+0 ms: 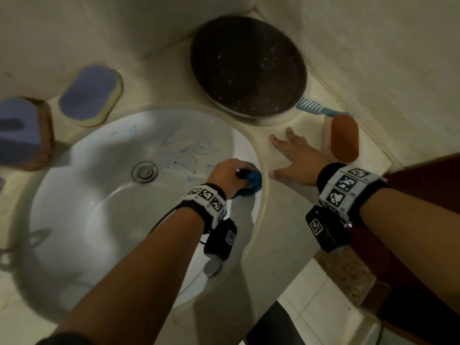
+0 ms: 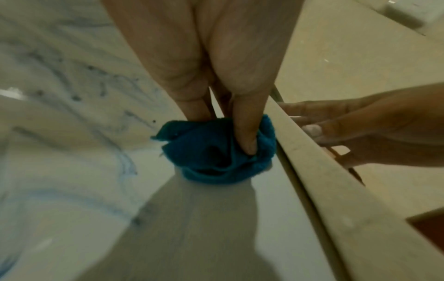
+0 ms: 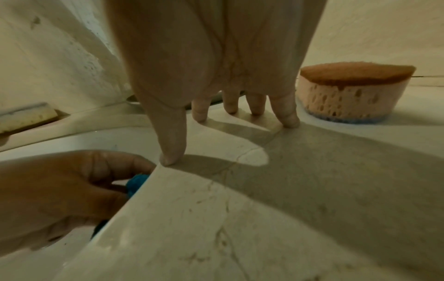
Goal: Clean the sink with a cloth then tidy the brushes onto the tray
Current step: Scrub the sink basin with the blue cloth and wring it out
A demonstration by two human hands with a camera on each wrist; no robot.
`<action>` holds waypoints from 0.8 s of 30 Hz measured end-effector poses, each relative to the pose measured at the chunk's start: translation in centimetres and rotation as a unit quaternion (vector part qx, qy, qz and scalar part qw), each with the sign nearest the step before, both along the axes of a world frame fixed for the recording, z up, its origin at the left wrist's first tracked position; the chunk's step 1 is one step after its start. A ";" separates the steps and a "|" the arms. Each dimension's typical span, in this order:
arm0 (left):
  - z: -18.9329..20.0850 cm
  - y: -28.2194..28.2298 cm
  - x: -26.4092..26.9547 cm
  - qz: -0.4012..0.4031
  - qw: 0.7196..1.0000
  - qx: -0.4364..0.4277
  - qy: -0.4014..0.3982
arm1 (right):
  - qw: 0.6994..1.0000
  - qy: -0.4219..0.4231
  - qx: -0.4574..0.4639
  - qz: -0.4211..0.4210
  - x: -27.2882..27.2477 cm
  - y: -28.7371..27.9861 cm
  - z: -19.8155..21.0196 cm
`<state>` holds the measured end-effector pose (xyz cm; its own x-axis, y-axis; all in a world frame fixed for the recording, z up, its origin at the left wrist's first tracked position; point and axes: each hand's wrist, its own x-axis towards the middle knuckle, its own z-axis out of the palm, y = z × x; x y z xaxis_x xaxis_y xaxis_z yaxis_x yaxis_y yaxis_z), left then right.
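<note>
Sink (image 1: pixel 104 220), white and round, carries faint blue smears near its drain (image 1: pixel 144 172). Against its right inner wall, just under the rim, the left hand (image 1: pixel 225 176) presses a bunched blue cloth (image 2: pixel 216 150), fingers (image 2: pixel 245 133) curled into the folds. Beside the basin, the right hand (image 1: pixel 296 161) rests on the table (image 1: pixel 281 227), fingers (image 3: pixel 287 112) straight and spread, tips touching the surface. An orange-topped sponge (image 1: pixel 342 138) sits just beside that hand.

No readable words, brands or numbers anywhere; only black-and-white square code markers on the wrist bands (image 1: pixel 348 188), none legible as text
</note>
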<state>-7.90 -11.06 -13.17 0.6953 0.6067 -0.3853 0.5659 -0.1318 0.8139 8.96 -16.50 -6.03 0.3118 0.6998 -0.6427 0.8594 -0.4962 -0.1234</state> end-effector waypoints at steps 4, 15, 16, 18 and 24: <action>-0.2 -2.3 -4.1 -0.199 0.972 -0.010 0.122 | 1.000 0.001 0.000 -0.003 -0.3 -0.1 0.4; 0.2 -1.5 -1.4 -0.084 0.995 -0.017 0.040 | 1.000 -0.013 -0.003 0.004 -0.6 -0.1 0.6; 0.2 -1.9 -2.3 -0.121 0.990 -0.026 0.061 | 1.000 -0.009 0.000 0.003 -0.6 -0.1 0.6; 0.1 -2.6 -4.7 -0.180 0.976 -0.080 0.098 | 1.000 -0.004 0.003 -0.002 -0.7 -0.1 0.7; -0.1 -1.9 -4.1 -0.178 0.978 -0.027 0.101 | 1.000 -0.015 0.001 0.000 -0.7 -0.1 0.7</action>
<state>-12.00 -12.96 -13.23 0.7653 0.3139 -0.5620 0.6421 -0.3100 0.7012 8.29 -16.57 -5.31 0.3305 0.7015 -0.6315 0.8626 -0.4960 -0.0996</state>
